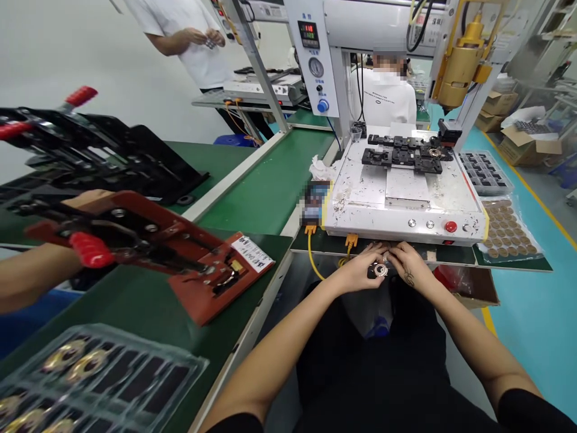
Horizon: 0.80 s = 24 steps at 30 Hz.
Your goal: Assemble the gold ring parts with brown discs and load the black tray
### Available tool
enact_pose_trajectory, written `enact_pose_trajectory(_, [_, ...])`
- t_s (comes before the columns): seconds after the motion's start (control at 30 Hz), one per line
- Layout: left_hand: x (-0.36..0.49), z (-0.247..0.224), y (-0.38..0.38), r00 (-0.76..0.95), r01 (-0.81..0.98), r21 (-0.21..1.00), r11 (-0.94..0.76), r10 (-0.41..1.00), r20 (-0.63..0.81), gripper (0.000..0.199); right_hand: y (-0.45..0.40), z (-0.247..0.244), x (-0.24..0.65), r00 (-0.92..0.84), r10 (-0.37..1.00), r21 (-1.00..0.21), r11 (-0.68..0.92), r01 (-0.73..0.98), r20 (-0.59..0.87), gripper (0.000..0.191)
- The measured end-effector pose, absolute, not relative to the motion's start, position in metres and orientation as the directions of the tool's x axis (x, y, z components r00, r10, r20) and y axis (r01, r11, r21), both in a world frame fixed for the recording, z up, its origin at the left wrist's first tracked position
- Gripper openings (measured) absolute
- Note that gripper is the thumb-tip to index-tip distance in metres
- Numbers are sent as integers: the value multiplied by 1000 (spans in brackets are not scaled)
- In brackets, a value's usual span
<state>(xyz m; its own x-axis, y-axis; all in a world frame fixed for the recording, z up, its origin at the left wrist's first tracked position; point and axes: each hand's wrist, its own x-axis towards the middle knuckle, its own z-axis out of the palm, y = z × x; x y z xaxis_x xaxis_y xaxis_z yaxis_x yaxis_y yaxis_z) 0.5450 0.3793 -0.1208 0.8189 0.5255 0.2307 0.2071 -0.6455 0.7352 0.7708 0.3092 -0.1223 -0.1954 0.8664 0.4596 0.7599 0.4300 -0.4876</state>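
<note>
My left hand (358, 270) is closed on a small round metal part (381, 271), rose-gold with a dark centre, held low in front of the bench edge. Close beside it, my right hand (409, 265) has its thumb and fingers pinched together near the upper side of the part. Whatever lies between those fingertips is too small to make out. Just above both hands stands a white dispensing machine (360, 210) with buttons along its front. Black fixtures (406, 154) sit on its bed, and a round metal piece (435, 153) rests at their right end.
A red toggle-clamp fixture (198, 300) stands on the left bench, another person's arm (40, 270) behind it. A clear tray (180, 367) holds several gold round parts. Right of the machine lie brown discs (509, 228) and a tray of black parts (484, 171). A cardboard box (482, 288) stands below.
</note>
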Motion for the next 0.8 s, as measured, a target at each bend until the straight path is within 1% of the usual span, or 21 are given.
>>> enact_pose_trajectory(0.1, [543, -119, 379, 832, 189, 749, -635, 509, 222, 31, 315, -131, 772, -211, 874, -463, 420, 781, 437, 25])
enact_pose_trajectory(0.23, [542, -112, 381, 842, 190, 756, -626, 500, 202, 28, 311, -140, 772, -208, 867, -462, 427, 777, 453, 25])
enact_pose_trajectory(0.37, [539, -103, 387, 863, 220, 779, -588, 489, 126, 28, 298, -158, 770, -195, 857, -506, 449, 736, 477, 27])
enact_pose_trajectory(0.47, [537, -98, 391, 875, 204, 800, -564, 471, 109, 26, 277, -167, 767, -177, 861, -572, 456, 681, 476, 22])
enact_pose_trajectory(0.53, [539, -99, 393, 861, 209, 799, -565, 493, 124, 26, 261, -166, 768, -106, 874, -633, 422, 649, 475, 19])
enact_pose_trajectory(0.63, [549, -102, 390, 815, 242, 770, -590, 555, 169, 25, 244, -154, 774, 98, 888, -738, 307, 601, 449, 17])
enact_pose_trajectory(0.7, [557, -104, 384, 778, 265, 752, -604, 594, 203, 25, 239, -140, 781, 221, 889, -802, 225, 553, 401, 17])
enact_pose_trajectory(0.8, [565, -100, 367, 699, 276, 778, -565, 673, 241, 27, 237, -113, 787, 309, 902, -881, 141, 452, 303, 22])
